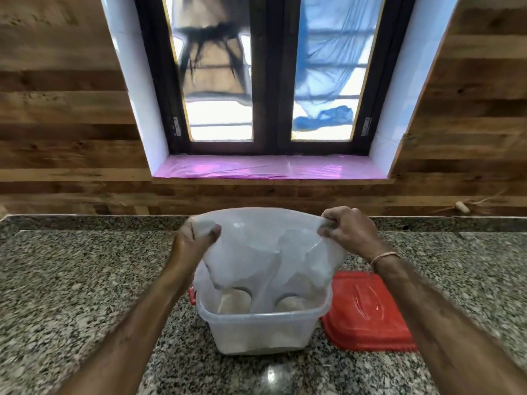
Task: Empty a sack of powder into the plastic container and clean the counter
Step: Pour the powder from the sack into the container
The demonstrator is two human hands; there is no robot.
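A translucent white plastic sack (pixel 268 252) hangs upside down over a clear plastic container (pixel 262 329) on the granite counter (pixel 71 280). My left hand (pixel 191 240) grips the sack's upper left corner, partly wrapped in the plastic. My right hand (pixel 346 229) pinches its upper right corner. The sack's lower end dips inside the container. Pale powder (pixel 233 302) lies in mounds in the container, seen through the sack and the wall.
A red lid (pixel 368 312) lies flat on the counter right of the container. A red latch (pixel 192 295) shows on the container's left side. Behind the counter is a wood-panelled wall and a window with a pink-lined sill (pixel 268 169).
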